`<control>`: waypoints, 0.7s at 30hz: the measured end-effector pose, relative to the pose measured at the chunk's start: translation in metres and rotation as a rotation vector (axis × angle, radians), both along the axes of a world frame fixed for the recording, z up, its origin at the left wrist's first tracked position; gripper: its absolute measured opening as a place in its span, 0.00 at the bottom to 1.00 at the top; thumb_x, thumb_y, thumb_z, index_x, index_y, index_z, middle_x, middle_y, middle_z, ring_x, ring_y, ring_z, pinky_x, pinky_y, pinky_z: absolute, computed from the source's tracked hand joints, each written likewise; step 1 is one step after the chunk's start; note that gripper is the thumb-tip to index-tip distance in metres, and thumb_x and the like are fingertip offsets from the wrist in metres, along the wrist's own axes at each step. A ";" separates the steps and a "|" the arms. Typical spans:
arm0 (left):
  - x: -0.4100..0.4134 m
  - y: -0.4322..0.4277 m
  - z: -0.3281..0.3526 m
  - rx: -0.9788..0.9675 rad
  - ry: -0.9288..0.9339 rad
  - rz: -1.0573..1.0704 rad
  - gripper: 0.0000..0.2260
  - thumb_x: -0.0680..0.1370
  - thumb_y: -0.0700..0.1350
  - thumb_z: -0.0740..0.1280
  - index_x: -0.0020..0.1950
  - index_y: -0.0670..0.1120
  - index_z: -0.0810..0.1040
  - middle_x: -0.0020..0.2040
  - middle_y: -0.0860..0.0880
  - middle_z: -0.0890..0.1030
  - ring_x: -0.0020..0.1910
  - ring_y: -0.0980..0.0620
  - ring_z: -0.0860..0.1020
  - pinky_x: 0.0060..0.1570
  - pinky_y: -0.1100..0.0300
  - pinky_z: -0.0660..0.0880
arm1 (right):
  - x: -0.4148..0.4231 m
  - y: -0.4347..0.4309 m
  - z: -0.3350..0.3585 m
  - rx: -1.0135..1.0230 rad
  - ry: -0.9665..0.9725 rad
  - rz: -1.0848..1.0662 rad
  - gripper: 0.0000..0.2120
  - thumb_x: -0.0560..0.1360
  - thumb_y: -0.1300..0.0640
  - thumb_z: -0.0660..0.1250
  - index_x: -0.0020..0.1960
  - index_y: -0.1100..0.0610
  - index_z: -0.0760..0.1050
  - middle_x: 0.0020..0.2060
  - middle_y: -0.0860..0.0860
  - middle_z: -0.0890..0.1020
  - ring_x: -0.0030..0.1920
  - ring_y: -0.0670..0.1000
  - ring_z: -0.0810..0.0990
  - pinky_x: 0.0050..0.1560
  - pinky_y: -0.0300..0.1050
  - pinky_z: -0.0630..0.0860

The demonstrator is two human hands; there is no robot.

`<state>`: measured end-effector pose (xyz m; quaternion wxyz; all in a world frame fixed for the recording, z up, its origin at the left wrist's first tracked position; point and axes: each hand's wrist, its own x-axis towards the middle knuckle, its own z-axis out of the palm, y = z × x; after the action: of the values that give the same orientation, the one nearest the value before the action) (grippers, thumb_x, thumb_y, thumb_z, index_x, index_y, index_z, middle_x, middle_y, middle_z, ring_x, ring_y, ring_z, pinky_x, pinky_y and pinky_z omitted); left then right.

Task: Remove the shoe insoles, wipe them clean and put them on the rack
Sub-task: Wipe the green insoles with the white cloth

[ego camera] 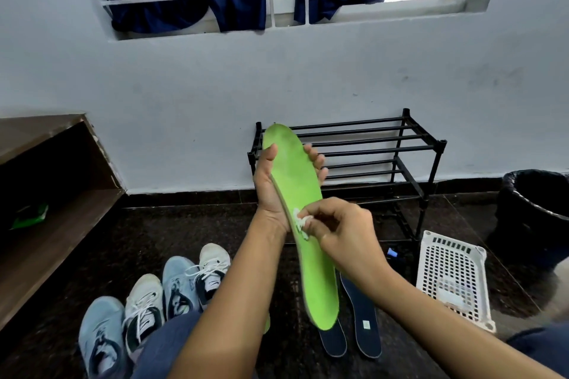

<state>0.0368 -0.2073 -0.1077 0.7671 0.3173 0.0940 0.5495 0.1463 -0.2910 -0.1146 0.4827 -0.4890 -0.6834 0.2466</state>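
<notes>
Gripping the green insole (pixel 317 280) in our left hand (pixel 271 191), we rub it with a white wipe (pixel 300 221) pinched in our right hand (pixel 341 231).

Our left thumb lies on the insole's left edge and the fingers curl round from behind, holding its upper half; our right fingertips press the wipe against its face near the middle, just below that hold; the insole is in the air above the floor (pixel 191 224), its long axis running from its near end by our knees up and away to its far end, which points at the rack's (pixel 369 144) left corner; we cannot tell heel from toe; the rack stands straight ahead at the floor's far edge, so we judge the left hand the nearer one for placing it there; two dark insoles (pixel 365 326) lie on the floor beneath.
</notes>
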 end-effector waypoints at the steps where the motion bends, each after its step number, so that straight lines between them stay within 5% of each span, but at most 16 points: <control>1: -0.001 0.000 -0.001 0.001 0.005 0.006 0.30 0.59 0.57 0.76 0.53 0.41 0.76 0.48 0.46 0.77 0.49 0.48 0.77 0.54 0.53 0.72 | 0.000 -0.002 -0.001 -0.019 0.009 0.014 0.07 0.69 0.65 0.72 0.40 0.54 0.83 0.36 0.45 0.82 0.36 0.39 0.79 0.38 0.26 0.70; 10: 0.029 -0.013 0.004 -0.031 -0.014 0.017 0.29 0.58 0.57 0.77 0.50 0.41 0.74 0.44 0.46 0.75 0.43 0.50 0.75 0.48 0.57 0.72 | 0.010 0.015 0.009 0.065 0.017 -0.129 0.07 0.68 0.68 0.72 0.39 0.56 0.83 0.32 0.43 0.80 0.36 0.35 0.77 0.40 0.23 0.68; 14: 0.041 -0.020 0.007 -0.048 -0.042 0.020 0.30 0.56 0.56 0.78 0.48 0.42 0.72 0.42 0.46 0.73 0.42 0.51 0.74 0.43 0.60 0.74 | 0.012 0.029 0.012 0.157 -0.005 -0.208 0.08 0.67 0.70 0.71 0.39 0.59 0.82 0.36 0.48 0.82 0.36 0.40 0.77 0.43 0.24 0.70; 21: 0.021 -0.013 0.010 -0.042 -0.032 -0.012 0.32 0.56 0.56 0.79 0.52 0.39 0.77 0.50 0.44 0.79 0.49 0.47 0.78 0.52 0.56 0.76 | 0.005 0.022 0.014 0.131 0.016 -0.105 0.07 0.68 0.69 0.72 0.41 0.58 0.83 0.35 0.42 0.80 0.36 0.35 0.78 0.42 0.24 0.69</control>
<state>0.0580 -0.2208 -0.0981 0.7782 0.2927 0.0914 0.5481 0.1513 -0.2692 -0.1008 0.5314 -0.4896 -0.6676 0.1795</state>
